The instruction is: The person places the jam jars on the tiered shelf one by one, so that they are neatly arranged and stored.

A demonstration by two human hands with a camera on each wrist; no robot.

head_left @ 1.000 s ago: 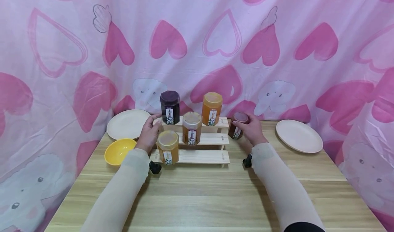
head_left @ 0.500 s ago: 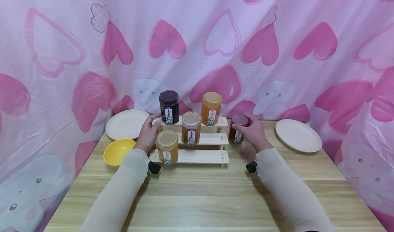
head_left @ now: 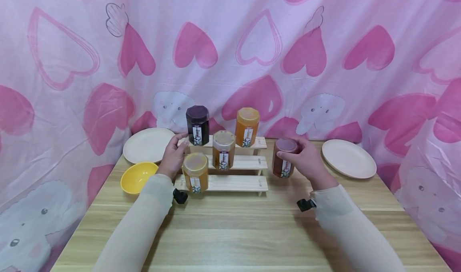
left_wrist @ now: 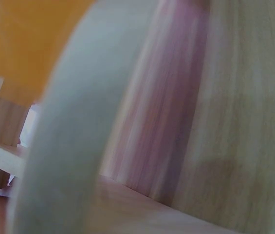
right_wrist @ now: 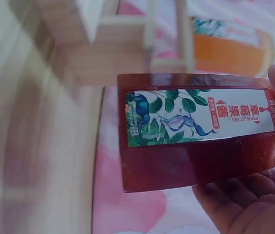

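Note:
In the head view, my right hand (head_left: pixel 309 163) grips a jar of dark red jam (head_left: pixel 282 162) by its upper part, just right of a three-step wooden rack (head_left: pixel 239 183). The right wrist view shows this jam jar (right_wrist: pixel 176 163) close up, its label printed with green leaves, and its base off the table. My left hand (head_left: pixel 172 156) holds the left end of the rack's top step, with the fingertips partly hidden. On the rack stand a dark purple jar (head_left: pixel 197 123), an orange jar (head_left: pixel 247 123), an amber jar (head_left: pixel 223 152) and a yellow jar (head_left: pixel 196 174).
Behind my left hand lies a pale oval plate (head_left: pixel 145 144), and a yellow bowl (head_left: pixel 138 178) stands in front of it. Another pale plate (head_left: pixel 349 158) is at the right. A pink heart-patterned curtain (head_left: pixel 230 43) hangs round the wooden table (head_left: pixel 230 232).
My right hand has drawn the red jam jar towards me and slightly right, away from the rack's back corner. My left hand stays at the rack, and the other jars have not moved.

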